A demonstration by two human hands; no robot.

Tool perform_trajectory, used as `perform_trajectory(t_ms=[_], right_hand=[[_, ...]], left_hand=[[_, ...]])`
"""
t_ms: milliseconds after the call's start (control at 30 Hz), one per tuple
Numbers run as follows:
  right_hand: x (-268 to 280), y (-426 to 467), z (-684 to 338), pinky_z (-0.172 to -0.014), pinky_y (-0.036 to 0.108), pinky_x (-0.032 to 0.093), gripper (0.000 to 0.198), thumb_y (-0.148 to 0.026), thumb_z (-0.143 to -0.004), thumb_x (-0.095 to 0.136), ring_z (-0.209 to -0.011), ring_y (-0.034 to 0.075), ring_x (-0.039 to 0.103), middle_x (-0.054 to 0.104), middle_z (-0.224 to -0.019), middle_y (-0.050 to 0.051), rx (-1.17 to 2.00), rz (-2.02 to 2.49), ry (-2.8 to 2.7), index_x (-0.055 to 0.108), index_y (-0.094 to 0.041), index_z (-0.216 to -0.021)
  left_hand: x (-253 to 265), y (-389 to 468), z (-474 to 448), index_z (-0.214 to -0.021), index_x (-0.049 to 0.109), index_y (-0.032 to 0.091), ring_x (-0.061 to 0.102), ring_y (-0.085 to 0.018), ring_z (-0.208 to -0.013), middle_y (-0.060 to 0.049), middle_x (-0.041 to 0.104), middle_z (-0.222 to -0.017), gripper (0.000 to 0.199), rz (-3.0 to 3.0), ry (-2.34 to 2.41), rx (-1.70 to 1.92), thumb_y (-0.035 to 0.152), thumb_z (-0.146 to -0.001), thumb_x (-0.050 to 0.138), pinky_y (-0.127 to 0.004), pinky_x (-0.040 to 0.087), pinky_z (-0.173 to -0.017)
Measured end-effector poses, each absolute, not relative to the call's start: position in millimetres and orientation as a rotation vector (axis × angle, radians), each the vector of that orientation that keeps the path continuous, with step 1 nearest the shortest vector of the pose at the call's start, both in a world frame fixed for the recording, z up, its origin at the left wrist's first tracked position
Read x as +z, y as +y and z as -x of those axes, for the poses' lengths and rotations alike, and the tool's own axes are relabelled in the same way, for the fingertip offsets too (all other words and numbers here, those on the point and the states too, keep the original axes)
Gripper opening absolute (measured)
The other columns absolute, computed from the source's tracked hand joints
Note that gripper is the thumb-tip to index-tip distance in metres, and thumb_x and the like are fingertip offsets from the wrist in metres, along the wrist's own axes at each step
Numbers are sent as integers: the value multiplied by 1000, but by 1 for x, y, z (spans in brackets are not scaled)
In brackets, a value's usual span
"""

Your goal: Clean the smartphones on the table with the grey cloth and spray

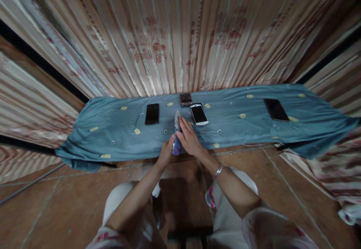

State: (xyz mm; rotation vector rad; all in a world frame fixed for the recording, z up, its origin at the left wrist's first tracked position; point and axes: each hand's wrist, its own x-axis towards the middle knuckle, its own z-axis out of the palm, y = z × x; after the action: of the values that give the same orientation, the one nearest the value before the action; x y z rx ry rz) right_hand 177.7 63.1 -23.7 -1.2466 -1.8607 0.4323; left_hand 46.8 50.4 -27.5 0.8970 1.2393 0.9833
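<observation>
Over the front edge of the covered table, my left hand (166, 150) is closed on a smartphone (176, 147), which stands nearly edge-on with its shiny blue-purple back to the right. My right hand (190, 140) lies along that back, fingers pressed together and pointing away from me. Against those fingers is a pale, cloth-like piece (177, 118) that sticks up past the phone's far end; its exact kind is unclear. A white smartphone (199, 114) with a dark screen rests just beyond my right hand. The phone's screen is turned from view.
A teal patterned cloth (149, 144) covers the narrow table. Black phones lie at left (152, 113) and right (276, 109). Behind the white phone is a small dark box-like object (185, 98). Curtains (175, 35) hang close behind and at both sides. My knees are below the front edge.
</observation>
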Motion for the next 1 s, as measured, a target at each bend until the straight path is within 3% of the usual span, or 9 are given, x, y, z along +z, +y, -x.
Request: perform_trajectory(t_ms=[200, 333, 433, 767, 1000], right_hand=[[-20, 67, -176, -120, 45, 24, 56, -39, -100, 28, -146, 22, 29, 37, -155, 14, 479, 1190, -1798, 34, -13, -150], [-27, 72, -173, -120, 46, 23, 54, -40, -100, 31, -146, 20, 30, 38, -155, 11, 496, 1226, -1783, 35, -20, -150], [-33, 77, -174, -120, 46, 23, 54, -42, -100, 33, -146, 21, 30, 37, -155, 12, 505, 1282, -1766, 38, -18, -149], [-37, 88, -165, -119, 45, 29, 54, -43, -100, 33, -144, 22, 35, 40, -153, 13, 539, 1404, -1685, 42, -17, -147], [-37, 87, -145, -118, 46, 32, 55, -42, -99, 37, -142, 23, 37, 40, -153, 13, 528, 1386, -1668, 38, -18, -149]], left_hand=[[-12, 45, -54, -80, 70, 11, 67, -20, -63, -7, 70, -64, 38, -658, 1185, 1028, 43, -90, 53, -32, 55, -65], [-4, 46, -54, -100, 69, 13, 70, -21, -78, -7, 75, -83, 33, -532, 1045, 1008, 36, -93, 47, -35, 58, -74], [-2, 52, -57, -103, 69, 13, 71, -22, -88, -8, 76, -87, 35, -463, 1017, 1004, 33, -94, 43, -34, 57, -79], [-12, 65, -41, -103, 68, 19, 68, -16, -71, -2, 75, -80, 31, -368, 968, 1071, 39, -90, 49, -27, 54, -69], [0, 65, -32, -95, 70, 17, 68, -15, -69, -1, 75, -79, 34, -261, 946, 1159, 38, -92, 44, -26, 53, -72]])
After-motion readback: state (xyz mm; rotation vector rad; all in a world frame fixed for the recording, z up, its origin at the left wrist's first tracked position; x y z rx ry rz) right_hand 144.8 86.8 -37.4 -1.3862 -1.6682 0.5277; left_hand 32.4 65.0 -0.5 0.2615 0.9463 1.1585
